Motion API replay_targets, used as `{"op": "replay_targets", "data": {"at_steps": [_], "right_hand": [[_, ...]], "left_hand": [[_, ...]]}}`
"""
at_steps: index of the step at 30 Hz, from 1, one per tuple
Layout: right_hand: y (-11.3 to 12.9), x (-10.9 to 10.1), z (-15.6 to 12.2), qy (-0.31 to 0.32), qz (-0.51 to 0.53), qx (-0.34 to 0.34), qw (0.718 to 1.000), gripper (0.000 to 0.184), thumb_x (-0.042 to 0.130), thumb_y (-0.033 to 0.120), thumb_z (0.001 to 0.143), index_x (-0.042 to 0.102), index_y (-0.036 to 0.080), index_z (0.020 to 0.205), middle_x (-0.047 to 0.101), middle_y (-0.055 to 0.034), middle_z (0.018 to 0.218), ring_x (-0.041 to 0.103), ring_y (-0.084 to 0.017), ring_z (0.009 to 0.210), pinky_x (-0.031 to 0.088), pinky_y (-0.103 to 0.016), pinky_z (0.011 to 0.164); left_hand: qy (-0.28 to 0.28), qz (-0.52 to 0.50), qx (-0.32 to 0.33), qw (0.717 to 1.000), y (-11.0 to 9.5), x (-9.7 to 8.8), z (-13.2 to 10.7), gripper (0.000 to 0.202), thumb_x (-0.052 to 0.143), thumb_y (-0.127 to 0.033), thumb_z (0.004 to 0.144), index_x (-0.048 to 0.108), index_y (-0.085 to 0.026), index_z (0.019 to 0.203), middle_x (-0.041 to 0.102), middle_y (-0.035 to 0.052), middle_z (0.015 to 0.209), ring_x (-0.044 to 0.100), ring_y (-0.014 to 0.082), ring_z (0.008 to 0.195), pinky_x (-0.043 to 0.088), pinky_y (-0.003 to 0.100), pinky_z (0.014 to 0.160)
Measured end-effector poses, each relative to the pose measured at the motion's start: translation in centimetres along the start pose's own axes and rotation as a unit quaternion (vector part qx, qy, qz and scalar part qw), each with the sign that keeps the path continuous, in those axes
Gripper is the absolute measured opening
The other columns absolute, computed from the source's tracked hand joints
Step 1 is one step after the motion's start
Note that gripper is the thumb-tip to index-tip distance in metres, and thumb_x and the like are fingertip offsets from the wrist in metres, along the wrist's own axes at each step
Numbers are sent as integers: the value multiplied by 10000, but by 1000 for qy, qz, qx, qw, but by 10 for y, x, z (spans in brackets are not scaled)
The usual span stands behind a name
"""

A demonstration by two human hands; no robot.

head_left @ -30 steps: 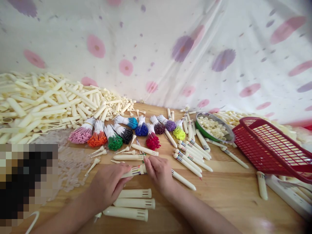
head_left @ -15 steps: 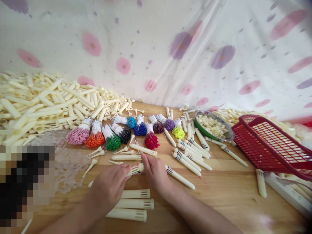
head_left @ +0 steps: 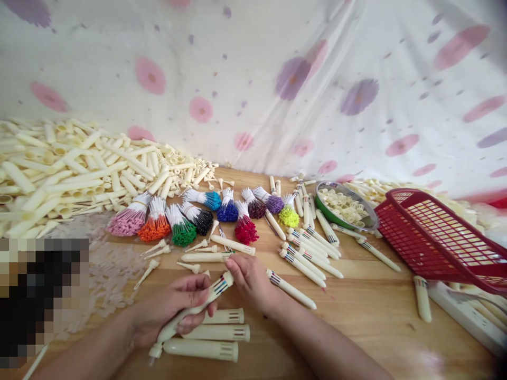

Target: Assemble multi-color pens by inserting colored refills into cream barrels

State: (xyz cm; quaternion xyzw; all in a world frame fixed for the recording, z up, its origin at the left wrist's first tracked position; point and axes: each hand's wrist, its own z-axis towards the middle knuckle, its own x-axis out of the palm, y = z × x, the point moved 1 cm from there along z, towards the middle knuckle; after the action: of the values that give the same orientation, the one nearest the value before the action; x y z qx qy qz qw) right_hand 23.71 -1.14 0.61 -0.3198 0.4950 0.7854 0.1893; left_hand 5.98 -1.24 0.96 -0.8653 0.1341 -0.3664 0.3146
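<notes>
My left hand [head_left: 178,306] is closed round a cream multicolour pen [head_left: 198,306], which slants up to the right. Coloured sliders show in the slots near its upper end, and a small pointed piece sits at its lower end. Against that upper end, my right hand [head_left: 251,282] is closed, its thumb and fingers at the cap; the inner fingers are hidden. Several slotted pen barrels [head_left: 202,348] lie beneath my left hand. Just beyond the hands rest another cream pen [head_left: 206,257] and loose cone tips [head_left: 146,272].
Bundles of coloured refills [head_left: 182,227] form a row across the table [head_left: 356,327]. Cream barrels [head_left: 59,169] are heaped at left, beside clear small pieces [head_left: 106,274]. Rightward are pens with coloured sliders [head_left: 303,264], a green-sided bowl [head_left: 332,214], a red basket [head_left: 428,237] and a power strip [head_left: 471,316].
The pen has turned to a steeper slant, its lower end now nearer me. My left hand has rolled over to show its fingers and palm side. My right hand stays at the upper end.
</notes>
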Motion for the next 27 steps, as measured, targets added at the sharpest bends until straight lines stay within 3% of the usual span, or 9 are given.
{"op": "replay_targets", "data": {"at_steps": [4,7,10,12,16,18,20,23,27], "right_hand": [[-3,5,2,28,39,66,997,493,209,474,957,338,204,567,399,23,507,344,-100,466,263,-217,464],[-4,10,3,39,32,118,992,466,267,433,950,342,206,550,375,28,484,318,-105,455,239,-231,465],[-6,14,3,36,40,156,986,444,308,401,938,358,208,542,377,28,478,316,-109,452,231,-241,472],[-9,14,4,33,74,179,980,451,309,417,928,352,209,530,378,28,476,329,-109,457,232,-239,466],[-16,7,7,32,135,206,969,458,321,472,900,334,208,525,343,42,474,304,-95,457,228,-223,444],[-20,2,9,12,140,207,968,458,339,484,890,319,207,525,310,47,483,273,-87,464,212,-217,438],[-21,-4,10,-2,143,195,970,462,354,488,886,309,204,523,289,50,491,257,-82,470,198,-214,436],[-19,-11,10,10,161,163,973,463,355,484,890,321,200,524,294,52,490,263,-77,468,203,-207,437],[-15,-11,11,12,156,164,974,450,336,471,887,324,202,527,300,50,492,268,-79,468,207,-207,437]], "left_hand": [[-54,155,80,983,3,2,1,351,632,-492,733,455,-190,755,590,-23,694,336,30,420,226,179,411],[-174,340,183,906,7,3,2,227,565,-413,784,479,-205,754,558,-27,681,461,107,555,325,210,487],[-244,452,218,830,11,3,5,130,532,-346,800,508,-218,800,554,-22,700,505,154,656,357,237,551],[-224,445,212,841,12,2,8,137,516,-356,814,492,-221,809,534,-33,685,504,147,635,371,238,553],[-107,312,145,933,7,0,10,308,490,-516,814,463,-215,872,577,-21,780,522,112,573,394,215,494],[-85,268,96,955,3,-1,7,455,486,-622,768,490,-195,925,608,15,850,527,103,555,383,208,465],[-69,231,37,970,0,-3,2,554,475,-684,734,533,-165,920,583,-2,733,446,73,474,329,191,424],[-35,187,-22,982,-1,-3,-2,578,462,-707,726,564,-154,858,396,-83,541,240,45,409,230,178,393],[-104,293,57,949,3,-5,0,501,483,-671,734,549,-177,778,372,-79,543,279,71,439,249,193,417]]}}
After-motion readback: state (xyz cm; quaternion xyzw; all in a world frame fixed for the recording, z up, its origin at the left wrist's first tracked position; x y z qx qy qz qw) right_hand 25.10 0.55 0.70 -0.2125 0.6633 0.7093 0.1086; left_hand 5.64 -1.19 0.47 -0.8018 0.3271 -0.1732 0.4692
